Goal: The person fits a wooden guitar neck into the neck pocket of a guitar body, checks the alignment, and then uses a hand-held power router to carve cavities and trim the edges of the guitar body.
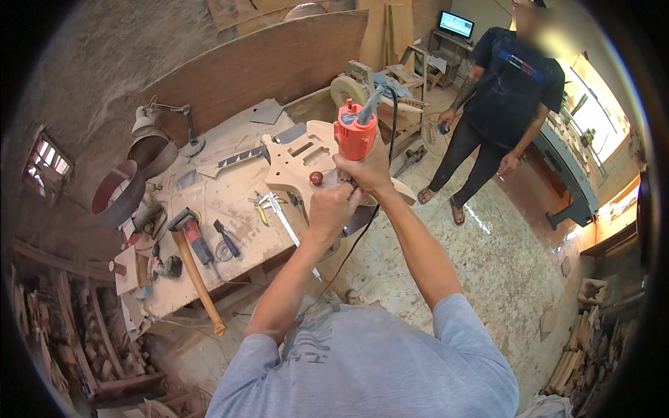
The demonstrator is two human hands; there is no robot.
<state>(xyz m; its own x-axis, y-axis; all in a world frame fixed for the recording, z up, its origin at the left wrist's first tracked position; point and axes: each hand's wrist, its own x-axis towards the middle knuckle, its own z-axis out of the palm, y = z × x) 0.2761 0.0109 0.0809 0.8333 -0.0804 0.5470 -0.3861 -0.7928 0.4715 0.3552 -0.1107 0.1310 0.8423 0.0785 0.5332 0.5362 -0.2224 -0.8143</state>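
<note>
Red-and-grey angle grinder (197, 240) on the far left of the workbench (233, 195), then a caliper (284, 221). The electric guitar body (286, 159) sits at the bench's right edge. Left hand (333, 209) is curled beside a dark red knob (316, 179) — can't tell what it's gripping. Right hand (371, 171) wraps the red router (356, 143) over the body.

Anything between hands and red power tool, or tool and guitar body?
Nothing visible: right hand grips the red power tool, left hand is at its base beside a dark red knob. Tool's underside over the guitar body is hidden; can't tell there.
</note>
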